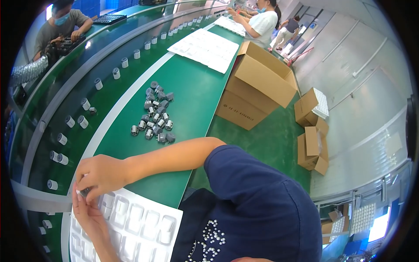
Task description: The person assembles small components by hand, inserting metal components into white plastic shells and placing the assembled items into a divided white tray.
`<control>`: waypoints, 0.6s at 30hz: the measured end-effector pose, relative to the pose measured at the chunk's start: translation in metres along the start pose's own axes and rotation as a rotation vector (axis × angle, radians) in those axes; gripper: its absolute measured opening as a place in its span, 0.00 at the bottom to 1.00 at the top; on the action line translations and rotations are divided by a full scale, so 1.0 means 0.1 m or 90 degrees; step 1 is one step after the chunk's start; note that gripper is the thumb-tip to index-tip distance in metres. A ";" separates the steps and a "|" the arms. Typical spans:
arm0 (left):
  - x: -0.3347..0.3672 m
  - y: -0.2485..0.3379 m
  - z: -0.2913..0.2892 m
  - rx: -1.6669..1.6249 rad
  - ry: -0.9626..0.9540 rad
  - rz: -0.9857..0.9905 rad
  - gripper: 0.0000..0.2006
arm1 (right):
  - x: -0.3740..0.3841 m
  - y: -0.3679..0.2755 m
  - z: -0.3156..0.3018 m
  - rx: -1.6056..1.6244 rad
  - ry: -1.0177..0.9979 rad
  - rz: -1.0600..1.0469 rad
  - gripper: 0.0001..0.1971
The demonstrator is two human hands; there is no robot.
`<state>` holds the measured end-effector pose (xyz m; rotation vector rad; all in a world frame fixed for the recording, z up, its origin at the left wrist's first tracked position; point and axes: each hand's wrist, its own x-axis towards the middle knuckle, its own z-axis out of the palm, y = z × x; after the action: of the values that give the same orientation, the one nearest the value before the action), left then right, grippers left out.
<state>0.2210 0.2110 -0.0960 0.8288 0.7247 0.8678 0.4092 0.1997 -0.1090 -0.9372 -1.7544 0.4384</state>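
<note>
We are pinching a small grey part with both hands, right hand and left hand, just above the white blister tray, keeping it near the pockets

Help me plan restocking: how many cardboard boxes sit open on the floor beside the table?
3: a big cardboard box against the table, and two small boxes farther right. Others may be hidden.

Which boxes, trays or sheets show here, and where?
Large box: brown cardboard, open, on the green floor beside the bench.
Small boxes: brown, open, further right on the floor.
Blister tray: white, pocketed, under both hands.
White sheets: flat, further up the bench.
</note>
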 end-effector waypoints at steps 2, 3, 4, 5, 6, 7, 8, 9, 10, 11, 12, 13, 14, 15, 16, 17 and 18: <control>0.00 0.01 0.02 -0.004 -0.016 0.002 0.21 | -0.01 0.06 0.05 -0.071 0.020 -0.083 0.13; 0.01 0.00 -0.01 0.019 -0.019 0.012 0.21 | -0.01 0.07 0.06 -0.103 0.031 -0.116 0.12; 0.02 -0.02 -0.05 0.042 -0.021 0.021 0.21 | -0.02 0.09 0.07 -0.135 0.041 -0.148 0.11; 0.03 -0.03 -0.07 0.042 -0.022 0.021 0.21 | -0.02 0.09 0.06 -0.136 0.041 -0.148 0.11; 0.03 -0.05 -0.09 0.041 -0.015 0.022 0.21 | -0.03 0.10 0.05 -0.133 0.055 -0.158 0.10; 0.04 -0.06 -0.10 0.039 -0.007 0.023 0.20 | -0.03 0.10 0.05 -0.130 0.070 -0.167 0.10; 0.04 -0.05 -0.09 0.040 -0.008 0.023 0.20 | -0.03 0.10 0.05 -0.130 0.070 -0.167 0.10; 0.03 -0.04 -0.08 0.035 -0.009 0.021 0.20 | -0.03 0.08 0.06 -0.126 0.070 -0.149 0.09; 0.02 -0.03 -0.05 0.030 -0.010 0.020 0.20 | -0.03 0.07 0.07 -0.123 0.069 -0.131 0.09; 0.01 -0.06 -0.01 0.031 -0.010 0.019 0.20 | -0.03 0.07 0.08 -0.123 0.069 -0.130 0.09; 0.00 -0.11 0.06 0.088 0.008 0.050 0.21 | -0.02 0.08 0.10 -0.127 0.076 -0.147 0.08; 0.00 -0.14 0.09 0.145 0.025 0.081 0.22 | -0.01 0.09 0.11 -0.131 0.082 -0.164 0.08; 0.00 -0.13 0.08 0.146 0.025 0.080 0.22 | -0.01 0.08 0.11 -0.132 0.083 -0.164 0.08; 0.00 -0.12 0.05 0.148 0.014 0.067 0.21 | 0.00 0.07 0.10 -0.133 0.084 -0.189 0.08; -0.01 -0.11 0.02 0.151 0.002 0.054 0.21 | 0.00 0.06 0.09 -0.134 0.086 -0.214 0.08; -0.03 -0.11 0.01 0.152 0.002 0.053 0.21 | 0.00 0.05 0.07 -0.134 0.086 -0.214 0.08; -0.05 -0.11 0.00 0.156 -0.020 0.045 0.20 | -0.01 0.03 0.06 -0.133 0.070 -0.221 0.08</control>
<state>0.2230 0.2027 -0.1039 1.0884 0.7884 0.8370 0.4052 0.2018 -0.1142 -0.7620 -1.8396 -0.0204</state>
